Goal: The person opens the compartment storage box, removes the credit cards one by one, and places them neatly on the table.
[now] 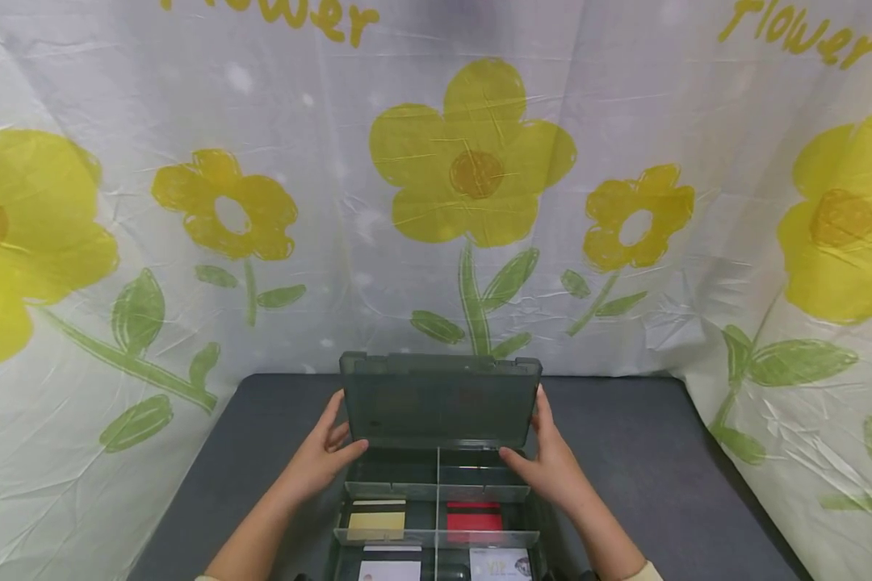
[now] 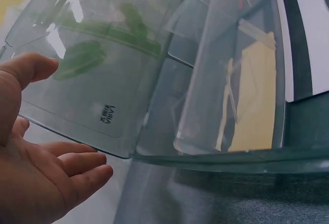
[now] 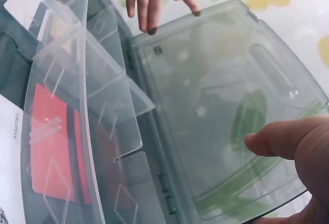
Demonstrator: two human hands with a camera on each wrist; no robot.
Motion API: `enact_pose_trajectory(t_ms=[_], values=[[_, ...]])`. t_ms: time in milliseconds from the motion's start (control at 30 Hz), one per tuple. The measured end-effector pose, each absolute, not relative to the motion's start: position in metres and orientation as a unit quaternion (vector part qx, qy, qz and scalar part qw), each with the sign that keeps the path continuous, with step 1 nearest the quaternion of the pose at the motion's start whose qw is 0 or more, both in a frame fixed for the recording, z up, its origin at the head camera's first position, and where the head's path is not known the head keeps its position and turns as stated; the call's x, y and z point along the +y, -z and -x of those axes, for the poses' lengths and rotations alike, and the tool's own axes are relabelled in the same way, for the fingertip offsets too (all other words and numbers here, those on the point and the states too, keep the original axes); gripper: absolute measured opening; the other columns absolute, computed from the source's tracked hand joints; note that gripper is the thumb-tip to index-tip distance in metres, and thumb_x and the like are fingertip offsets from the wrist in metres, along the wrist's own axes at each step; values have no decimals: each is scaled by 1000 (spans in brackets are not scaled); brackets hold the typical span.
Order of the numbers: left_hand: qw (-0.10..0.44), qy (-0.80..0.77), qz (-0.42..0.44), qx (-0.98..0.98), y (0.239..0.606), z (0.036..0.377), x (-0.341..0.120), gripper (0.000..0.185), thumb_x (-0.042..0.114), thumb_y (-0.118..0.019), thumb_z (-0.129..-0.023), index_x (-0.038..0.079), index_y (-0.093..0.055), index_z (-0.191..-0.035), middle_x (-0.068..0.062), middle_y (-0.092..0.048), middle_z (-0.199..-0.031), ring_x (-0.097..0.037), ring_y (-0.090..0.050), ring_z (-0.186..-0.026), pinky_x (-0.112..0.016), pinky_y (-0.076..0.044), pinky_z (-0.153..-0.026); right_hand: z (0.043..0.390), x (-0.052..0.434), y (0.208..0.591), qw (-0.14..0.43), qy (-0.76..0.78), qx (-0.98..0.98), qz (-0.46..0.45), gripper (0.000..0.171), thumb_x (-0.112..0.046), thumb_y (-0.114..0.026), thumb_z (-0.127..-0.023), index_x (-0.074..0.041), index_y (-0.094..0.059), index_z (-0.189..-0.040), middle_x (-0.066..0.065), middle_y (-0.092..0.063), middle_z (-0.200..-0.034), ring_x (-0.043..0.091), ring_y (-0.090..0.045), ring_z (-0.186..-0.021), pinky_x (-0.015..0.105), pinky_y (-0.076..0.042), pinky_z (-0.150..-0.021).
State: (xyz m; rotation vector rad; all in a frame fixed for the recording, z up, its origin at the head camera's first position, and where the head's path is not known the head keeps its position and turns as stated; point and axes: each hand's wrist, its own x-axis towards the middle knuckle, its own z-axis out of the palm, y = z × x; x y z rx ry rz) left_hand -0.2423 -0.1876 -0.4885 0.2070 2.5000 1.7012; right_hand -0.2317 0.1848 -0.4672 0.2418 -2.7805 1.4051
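A translucent dark green compartment box [image 1: 392, 468] stands on the table with its lid [image 1: 443, 403] raised at the back. My left hand [image 1: 321, 460] is at the lid's left edge; its fingers extend along that edge and the thumb lies in front. At the right edge, my right hand [image 1: 552, 464] has its thumb over the lid's inner face and fingers behind, partly hidden. Inside the box, a yellow card [image 1: 376, 523] lies in a left compartment and a red card [image 1: 474, 518] in the one beside it. Nearer me are a white striped card [image 1: 390, 569] and a white VIP card [image 1: 500, 563].
Clear dividers [image 1: 480, 491] separate the box's compartments. The table has a dark grey cover [image 1: 647, 452]. Behind it hangs a white curtain [image 1: 320, 307] printed with yellow flowers, close beyond the lid.
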Motion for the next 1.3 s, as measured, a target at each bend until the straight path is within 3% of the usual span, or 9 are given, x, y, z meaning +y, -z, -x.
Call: enact_pose_trajectory(t_ms=[133, 267, 400, 600, 733, 833, 933, 1033, 1300], values=[[51, -554, -59, 829, 492, 246, -187, 89, 35, -67, -88, 44, -2, -149, -11, -6, -157, -38, -30, -135, -56, -38, -98, 237, 183, 470, 8, -449, -889, -89, 112, -43, -72, -83, -32, 19, -148, 16, -4, -155, 41, -27, -135, 58, -37, -97], [35, -526, -50, 848, 493, 249, -186, 87, 39, -67, -88, 42, -6, -150, -15, -21, -153, -36, -38, -130, -53, -44, -94, 241, 180, 477, 10, -437, -894, -96, 115, -35, -74, -83, -25, 19, -148, 22, -3, -153, 43, -22, -135, 59, -35, -98], [20, -493, -35, 869, 496, 250, -184, 83, 35, -66, -89, 37, -11, -151, -19, -37, -145, -34, -45, -126, -50, -47, -90, 244, 177, 488, 12, -432, -898, -89, 116, -25, -76, -82, -27, 19, -148, 21, -5, -154, 41, -19, -137, 60, -35, -97], [5, -461, -23, 887, 503, 249, -183, 84, 31, -70, -87, 27, -17, -152, -18, -43, -141, -30, -48, -124, -50, -47, -90, 247, 176, 497, 19, -445, -890, -94, 118, -7, -77, -78, -30, 13, -150, 15, -6, -156, 35, -19, -139, 57, -35, -99], [2, -462, -24, 887, 508, 249, -181, 88, 23, -74, -83, 23, -19, -152, -19, -40, -143, -32, -45, -126, -51, -47, -90, 250, 176, 502, 20, -431, -898, -92, 121, 7, -73, -75, -36, 12, -149, 13, -7, -156, 34, -19, -139, 49, -45, -88], [5, -456, -27, 889, 511, 250, -180, 91, 14, -76, -81, 23, -21, -152, -16, -38, -145, -31, -44, -127, -47, -48, -89, 252, 176, 507, 29, -408, -907, -104, 120, 15, -69, -72, -32, 7, -151, 15, -10, -155, 36, -20, -138, 40, -47, -76], [7, -453, -33, 891, 513, 251, -180, 92, 3, -76, -78, 22, -24, -151, -15, -36, -146, -33, -43, -128, -38, -53, -78, 254, 177, 510, 30, -392, -913, -111, 120, 20, -65, -69, -33, 4, -152, 14, -12, -155, 35, -26, -135, 35, -45, -65], [6, -448, -38, 893, 515, 251, -181, 91, -5, -73, -75, 18, -27, -150, -16, -37, -145, -35, -43, -127, -28, -49, -62, 256, 178, 514, 27, -374, -920, -114, 121, 24, -59, -66, -34, 3, -152, 13, -14, -154, 33, -31, -133, 32, -42, -57], [-4, -434, -45, 900, 520, 250, -181, 82, -14, -65, -76, 12, -34, -147, -22, -44, -138, -37, -45, -124, -27, -35, -39, 259, 181, 519, 31, -336, -934, -120, 116, 25, -57, -65, -30, -4, -153, 10, -21, -154, 27, -30, -135, 34, -43, -71]])
